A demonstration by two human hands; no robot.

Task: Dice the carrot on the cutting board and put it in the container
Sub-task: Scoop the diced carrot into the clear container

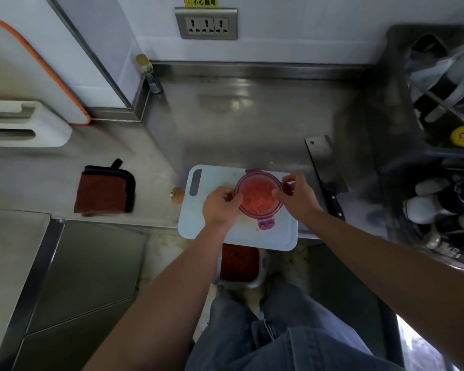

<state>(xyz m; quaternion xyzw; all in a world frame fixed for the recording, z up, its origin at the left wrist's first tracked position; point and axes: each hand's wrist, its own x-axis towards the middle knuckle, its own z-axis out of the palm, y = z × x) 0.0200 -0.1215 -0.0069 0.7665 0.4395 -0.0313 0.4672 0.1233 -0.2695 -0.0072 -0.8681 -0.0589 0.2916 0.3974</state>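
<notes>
I'm gripping the container (259,198) at frame centre with left hand (220,207) and right hand (296,195); uneven pressing could spill the diced carrot (257,196).

Both hands, left hand (220,206), right hand (297,198), gripping carrot-filled container (259,195), cutting board (265,236)

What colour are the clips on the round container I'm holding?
Purple; the round plastic container's clips show best in the head view.
</notes>
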